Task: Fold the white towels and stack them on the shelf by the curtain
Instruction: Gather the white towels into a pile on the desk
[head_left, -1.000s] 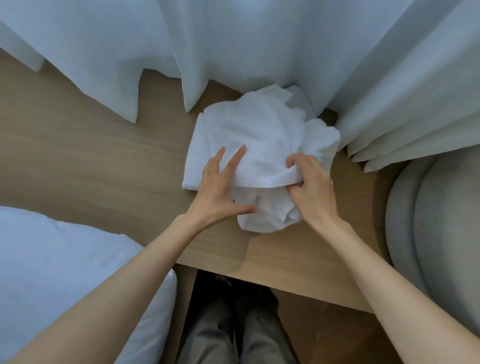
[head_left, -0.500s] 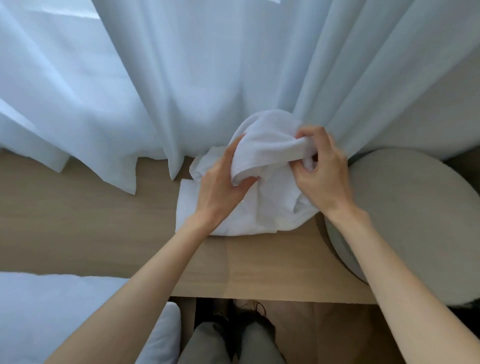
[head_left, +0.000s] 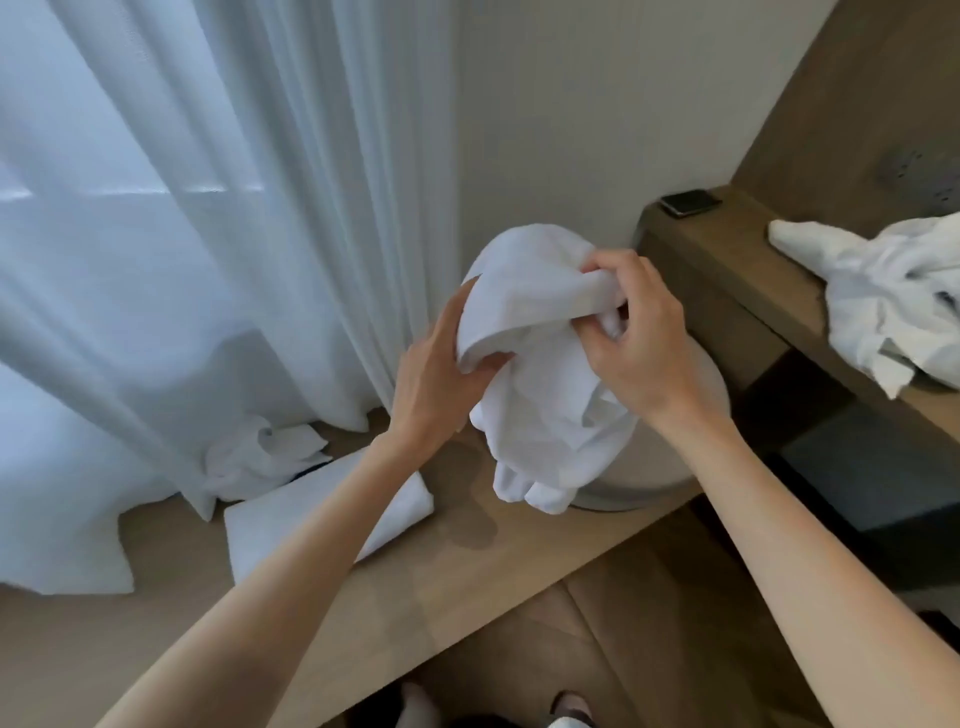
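A crumpled white towel (head_left: 540, 405) hangs bunched in the air above the light wooden shelf (head_left: 467, 566), its lower end dangling near it. A folded towel (head_left: 260, 527) lies flat on the shelf at the hem of the sheer white curtain (head_left: 208, 208), with a rumpled towel (head_left: 260, 452) just behind it against the curtain. More loose towels (head_left: 893, 301) are heaped on a ledge (head_left: 727, 249) well apart.

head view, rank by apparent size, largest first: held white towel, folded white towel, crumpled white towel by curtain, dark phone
held white towel, nearness may inflate it
folded white towel, partly behind left arm
crumpled white towel
dark phone
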